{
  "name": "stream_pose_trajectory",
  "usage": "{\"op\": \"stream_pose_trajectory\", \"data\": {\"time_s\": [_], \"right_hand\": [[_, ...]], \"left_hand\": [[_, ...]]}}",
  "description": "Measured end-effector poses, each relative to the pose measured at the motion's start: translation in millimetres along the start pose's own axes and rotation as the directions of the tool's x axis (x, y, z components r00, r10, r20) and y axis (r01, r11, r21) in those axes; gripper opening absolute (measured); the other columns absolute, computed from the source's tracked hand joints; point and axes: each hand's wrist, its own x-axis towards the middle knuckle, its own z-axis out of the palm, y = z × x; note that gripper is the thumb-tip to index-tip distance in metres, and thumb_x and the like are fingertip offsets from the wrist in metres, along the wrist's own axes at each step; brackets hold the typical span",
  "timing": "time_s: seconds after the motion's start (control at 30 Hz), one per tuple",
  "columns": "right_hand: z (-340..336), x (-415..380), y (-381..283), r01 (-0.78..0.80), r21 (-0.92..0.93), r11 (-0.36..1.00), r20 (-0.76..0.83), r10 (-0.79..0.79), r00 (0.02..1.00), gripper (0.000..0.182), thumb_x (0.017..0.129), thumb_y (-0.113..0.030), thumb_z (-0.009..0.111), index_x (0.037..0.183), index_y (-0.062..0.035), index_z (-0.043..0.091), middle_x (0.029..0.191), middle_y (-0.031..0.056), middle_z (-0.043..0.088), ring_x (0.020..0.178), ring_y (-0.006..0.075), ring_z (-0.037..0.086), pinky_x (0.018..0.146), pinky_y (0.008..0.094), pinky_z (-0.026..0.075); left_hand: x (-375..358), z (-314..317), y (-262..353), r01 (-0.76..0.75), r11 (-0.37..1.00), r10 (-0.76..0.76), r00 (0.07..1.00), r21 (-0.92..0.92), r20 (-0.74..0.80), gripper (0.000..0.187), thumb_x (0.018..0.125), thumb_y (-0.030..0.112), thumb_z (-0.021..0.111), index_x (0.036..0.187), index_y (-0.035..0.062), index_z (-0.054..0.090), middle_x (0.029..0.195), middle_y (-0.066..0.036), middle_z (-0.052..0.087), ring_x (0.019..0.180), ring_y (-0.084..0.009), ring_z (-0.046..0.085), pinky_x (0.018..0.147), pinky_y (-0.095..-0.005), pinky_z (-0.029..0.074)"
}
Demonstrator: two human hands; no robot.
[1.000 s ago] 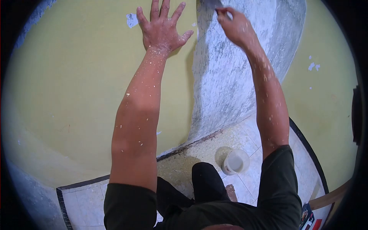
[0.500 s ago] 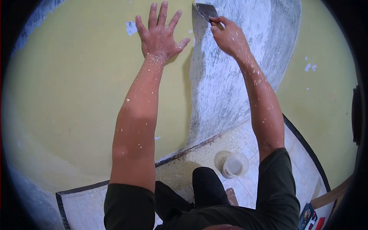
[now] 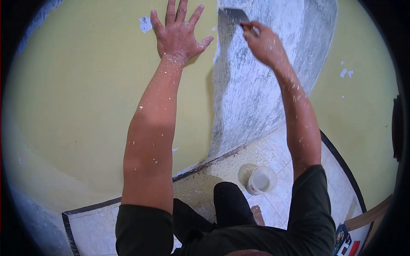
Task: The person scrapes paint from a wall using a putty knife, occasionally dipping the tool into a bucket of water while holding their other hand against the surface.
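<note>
My left hand [image 3: 177,36] lies flat on the yellow-green painted wall [image 3: 98,94], its fingers spread and dusted with flakes. To its right, my right hand [image 3: 265,42] grips the handle of a scraper [image 3: 234,15]. The dark blade points up and left, with its tip by the edge where the paint meets the bare grey-white strip [image 3: 247,85]. Pale chips dot both forearms.
Below the wall, a translucent bucket [image 3: 262,180] stands on the tiled floor [image 3: 277,205] among scattered flakes. A brown block [image 3: 257,215] lies near my knees. Boxes [image 3: 341,239] and a wooden piece [image 3: 369,214] are at the lower right.
My right hand and the scraper have shifted slightly right and down, and the blade lies flatter across the view. My left hand stays spread on the wall.
</note>
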Motion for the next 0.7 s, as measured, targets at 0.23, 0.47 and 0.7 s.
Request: {"op": "stream_pose_trajectory", "data": {"time_s": [0.23, 0.47, 0.7], "right_hand": [[-10, 18, -7, -0.058, 0.019, 0.998, 0.036, 0.058, 0.998, 0.037, 0.089, -0.027, 0.056, 0.123, -0.0153, 0.065, 0.106, 0.0194, 0.07, 0.1, 0.0386, 0.067, 0.091, 0.0453, 0.052], [-20, 12, -9, -0.057, -0.022, 0.998, 0.104, 0.059, 0.993, 0.036, 0.088, -0.027, 0.058, 0.121, -0.0153, 0.067, 0.107, 0.0178, 0.07, 0.098, 0.0372, 0.067, 0.09, 0.0438, 0.052], [0, -6, -13, -0.035, 0.038, 0.999, 0.01, 0.034, 0.999, 0.037, 0.089, -0.025, 0.055, 0.123, -0.012, 0.064, 0.111, 0.0175, 0.069, 0.105, 0.0375, 0.065, 0.094, 0.0447, 0.05]], "left_hand": [[-3, 0, 2, 0.011, 1.0, -0.011, 1.0, -0.02, 0.023, 0.088, 0.079, 0.074, 0.053, 0.153, 0.0344, 0.027, 0.165, -0.005, 0.008, 0.152, -0.028, -0.002, 0.115, -0.0639, -0.008], [5, 1, -3, 0.002, 1.0, -0.001, 0.998, 0.019, -0.064, 0.088, 0.079, 0.074, 0.054, 0.153, 0.0346, 0.027, 0.165, -0.004, 0.007, 0.152, -0.028, -0.002, 0.115, -0.0638, -0.007], [-2, -3, -1, -0.019, 0.999, 0.019, 1.0, 0.027, 0.002, 0.09, 0.077, 0.075, 0.055, 0.153, 0.0339, 0.027, 0.165, -0.005, 0.007, 0.152, -0.0283, -0.001, 0.115, -0.0635, -0.007]]}}
